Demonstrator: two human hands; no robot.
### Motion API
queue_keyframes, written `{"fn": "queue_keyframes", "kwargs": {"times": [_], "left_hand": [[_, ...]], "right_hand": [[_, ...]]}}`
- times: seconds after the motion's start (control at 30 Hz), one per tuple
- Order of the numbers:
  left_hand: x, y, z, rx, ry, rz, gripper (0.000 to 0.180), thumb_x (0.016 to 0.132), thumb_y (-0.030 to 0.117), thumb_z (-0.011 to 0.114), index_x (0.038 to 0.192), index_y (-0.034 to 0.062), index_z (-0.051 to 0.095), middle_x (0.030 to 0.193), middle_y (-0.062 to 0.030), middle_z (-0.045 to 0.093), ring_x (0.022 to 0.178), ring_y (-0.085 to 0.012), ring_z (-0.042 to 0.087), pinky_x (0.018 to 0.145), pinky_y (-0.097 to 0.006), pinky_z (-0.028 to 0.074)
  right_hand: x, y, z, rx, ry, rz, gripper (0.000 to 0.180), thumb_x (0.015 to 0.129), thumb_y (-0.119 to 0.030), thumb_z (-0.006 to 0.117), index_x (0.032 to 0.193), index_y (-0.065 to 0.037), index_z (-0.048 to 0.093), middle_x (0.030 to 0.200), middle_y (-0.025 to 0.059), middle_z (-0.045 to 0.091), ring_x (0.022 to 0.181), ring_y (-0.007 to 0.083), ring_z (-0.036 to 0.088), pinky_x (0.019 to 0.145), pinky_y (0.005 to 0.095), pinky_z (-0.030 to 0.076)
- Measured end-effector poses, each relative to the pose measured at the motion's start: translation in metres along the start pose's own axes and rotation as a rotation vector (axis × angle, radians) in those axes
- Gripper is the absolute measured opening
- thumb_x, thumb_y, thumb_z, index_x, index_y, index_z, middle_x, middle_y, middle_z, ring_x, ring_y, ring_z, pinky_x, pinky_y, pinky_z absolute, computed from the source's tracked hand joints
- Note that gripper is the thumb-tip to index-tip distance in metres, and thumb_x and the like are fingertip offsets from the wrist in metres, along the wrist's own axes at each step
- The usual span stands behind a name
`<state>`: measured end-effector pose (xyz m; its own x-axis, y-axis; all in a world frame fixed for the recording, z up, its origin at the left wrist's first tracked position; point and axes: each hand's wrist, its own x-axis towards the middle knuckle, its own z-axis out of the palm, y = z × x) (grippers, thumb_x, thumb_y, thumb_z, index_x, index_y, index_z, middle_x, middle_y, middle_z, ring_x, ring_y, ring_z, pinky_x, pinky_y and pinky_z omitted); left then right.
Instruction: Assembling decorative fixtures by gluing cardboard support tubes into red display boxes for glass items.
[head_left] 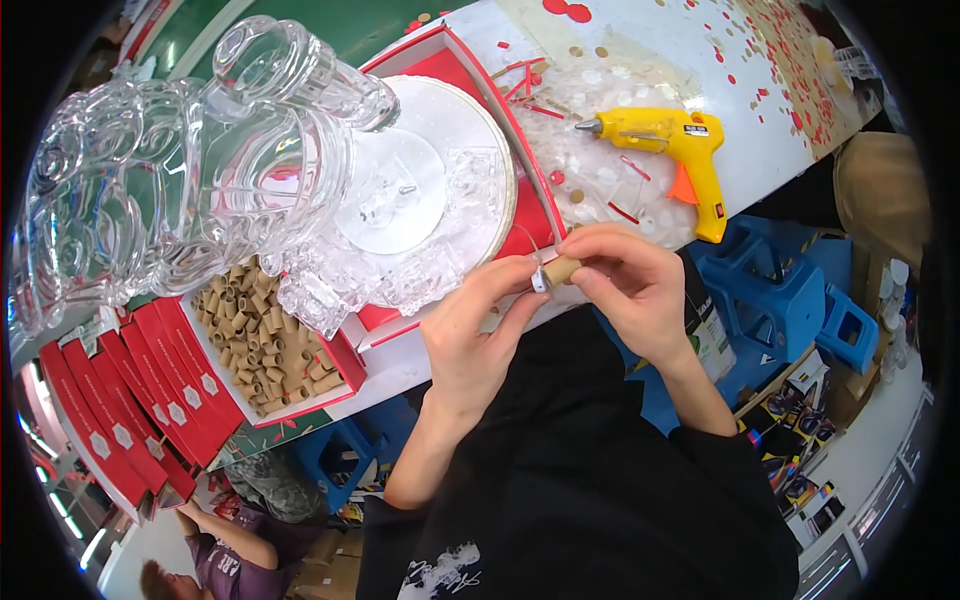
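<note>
One short cardboard tube sits near the frame's centre, pinched in the right hand; the left hand pinches a small whitish piece at its end. The tube is probably light, stiff, crushable: hold its sides gently.

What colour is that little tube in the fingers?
The tube is light brown, best seen in the head view.

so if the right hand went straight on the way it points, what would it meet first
Past the brown tube it holds, the right hand would probably meet the left hand, or the small pale piece pinched there, first; depth is unclear.
</note>
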<state>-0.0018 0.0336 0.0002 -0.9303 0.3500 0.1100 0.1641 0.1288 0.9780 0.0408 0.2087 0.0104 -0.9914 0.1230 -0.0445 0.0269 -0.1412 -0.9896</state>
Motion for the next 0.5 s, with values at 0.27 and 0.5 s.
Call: {"fn": "queue_keyframes", "kwargs": {"times": [0.27,0.5], "left_hand": [[0.0015,0.0048,-0.0011,0.051,-0.005,0.003,0.028,0.073,-0.006,0.073,0.1,-0.002,0.067,0.1,-0.0153,0.069,0.09,-0.0257,0.068,0.077,-0.03,0.054],[0.0021,0.0015,-0.0049,0.112,-0.058,0.077,0.032,0.075,-0.01,0.071,0.105,-0.0038,0.065,0.103,-0.0166,0.067,0.09,-0.0202,0.068,0.076,-0.027,0.056]], "right_hand": [[-0.0003,-0.0016,0.0015,-0.131,0.027,-0.062,0.022,0.083,0.007,0.063,0.105,0.004,0.064,0.108,0.0118,0.062,0.098,0.0184,0.064,0.084,0.0274,0.053],[-0.001,-0.0012,0.0011,-0.202,0.013,-0.095,0.023,0.081,0.01,0.063,0.103,0.005,0.064,0.11,0.0146,0.061,0.098,0.0195,0.064,0.082,0.0276,0.054]]}}
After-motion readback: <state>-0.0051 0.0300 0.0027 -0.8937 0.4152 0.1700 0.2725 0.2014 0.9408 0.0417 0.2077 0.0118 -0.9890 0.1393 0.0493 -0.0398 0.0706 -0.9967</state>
